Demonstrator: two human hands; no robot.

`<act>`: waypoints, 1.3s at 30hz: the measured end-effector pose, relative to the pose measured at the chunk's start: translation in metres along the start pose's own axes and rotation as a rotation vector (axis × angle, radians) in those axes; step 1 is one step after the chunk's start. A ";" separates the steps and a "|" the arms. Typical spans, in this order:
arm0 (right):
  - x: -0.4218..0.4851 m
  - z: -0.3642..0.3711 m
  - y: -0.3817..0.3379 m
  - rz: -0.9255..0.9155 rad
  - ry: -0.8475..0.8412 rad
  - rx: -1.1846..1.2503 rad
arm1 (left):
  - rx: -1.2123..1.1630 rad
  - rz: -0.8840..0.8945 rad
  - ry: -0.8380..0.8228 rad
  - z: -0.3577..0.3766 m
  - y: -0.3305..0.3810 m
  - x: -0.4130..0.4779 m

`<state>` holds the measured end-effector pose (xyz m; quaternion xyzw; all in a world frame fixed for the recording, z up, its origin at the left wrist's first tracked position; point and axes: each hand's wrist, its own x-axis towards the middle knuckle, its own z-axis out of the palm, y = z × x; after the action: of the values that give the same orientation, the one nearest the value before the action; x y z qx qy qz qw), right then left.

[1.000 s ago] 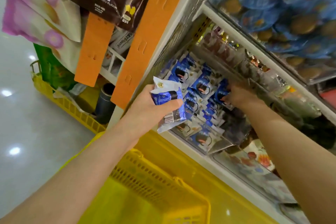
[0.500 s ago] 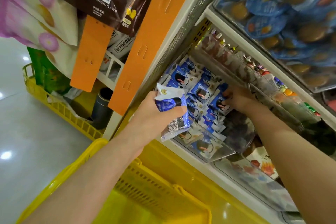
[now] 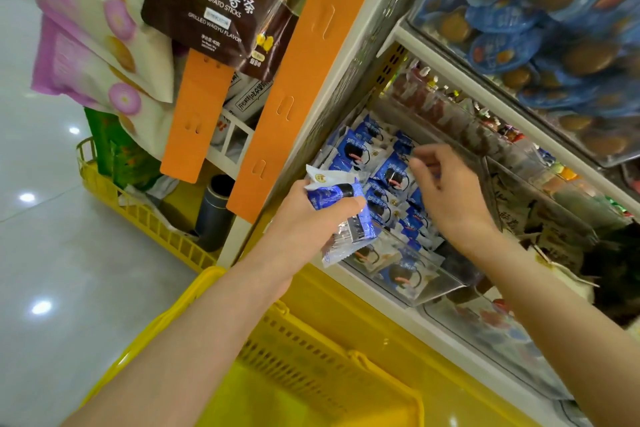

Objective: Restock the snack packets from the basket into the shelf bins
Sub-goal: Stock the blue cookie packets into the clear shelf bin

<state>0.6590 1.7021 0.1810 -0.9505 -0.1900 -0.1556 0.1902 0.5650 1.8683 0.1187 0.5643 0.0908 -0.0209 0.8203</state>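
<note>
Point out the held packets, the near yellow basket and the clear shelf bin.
held packets [image 3: 327, 197]: head view, blue wrapper.
near yellow basket [image 3: 298, 348]: head view, slotted wall.
clear shelf bin [image 3: 415, 282]: head view, front wall.

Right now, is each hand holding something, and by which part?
The left hand grips blue snack packets around their middle. The right hand hovers over the bin; whether it pinches anything cannot be told.

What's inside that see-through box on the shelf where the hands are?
The clear plastic shelf bin holds small blue-and-white snack packets. The right hand covers some, and the bottom layers cannot be seen.
</note>
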 end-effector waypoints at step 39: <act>-0.126 -0.015 -0.048 0.265 -0.133 0.543 | 0.018 0.085 -0.060 0.021 -0.017 -0.039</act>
<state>0.5248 1.6990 0.1619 -0.8895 -0.1111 -0.0106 0.4430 0.5271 1.8398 0.1167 0.5740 0.0418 -0.0035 0.8178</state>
